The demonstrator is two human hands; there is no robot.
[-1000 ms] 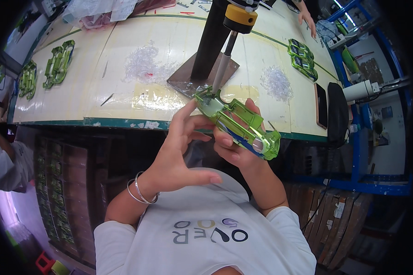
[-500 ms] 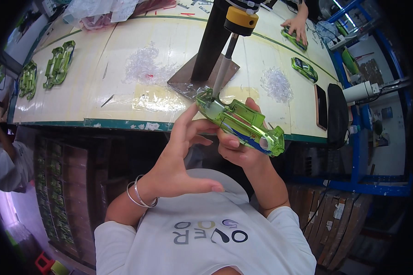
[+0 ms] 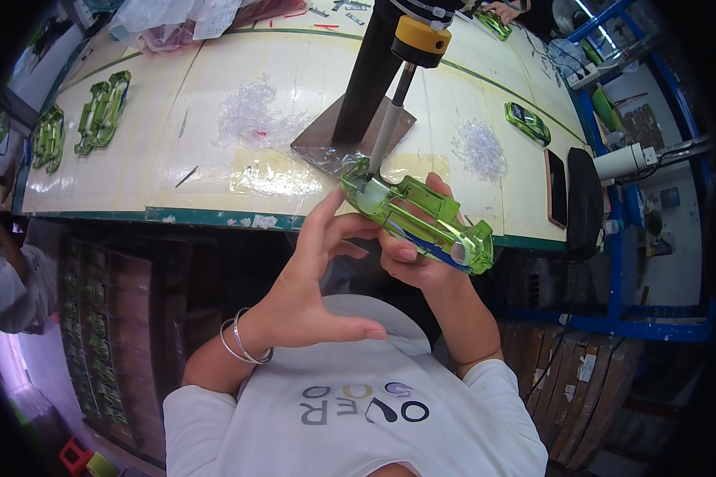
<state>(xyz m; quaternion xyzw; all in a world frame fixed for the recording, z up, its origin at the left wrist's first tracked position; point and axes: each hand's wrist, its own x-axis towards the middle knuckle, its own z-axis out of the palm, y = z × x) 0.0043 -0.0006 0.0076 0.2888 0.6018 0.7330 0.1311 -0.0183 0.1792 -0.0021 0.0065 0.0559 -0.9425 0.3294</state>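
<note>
My right hand grips a shiny green toy car body, hollow side up, with fingers and thumb around its middle. My left hand is open, thumb stretched far out, with fingertips against the far left end of the body. A screwdriver with a grey shaft and yellow-and-black collar comes down from a dark post. Its tip reaches into the left end of the body; the very point is hidden inside.
Green car bodies lie at the table's left, another car body at the right. Two heaps of small clear pieces flank the post's metal base. A phone and a black case rest by the right edge. A co-worker's hand works at the back right.
Both my hands and the car body stay nearly in place; the body shifts very slightly under the screwdriver. The co-worker's hand and car body have moved farther back.
</note>
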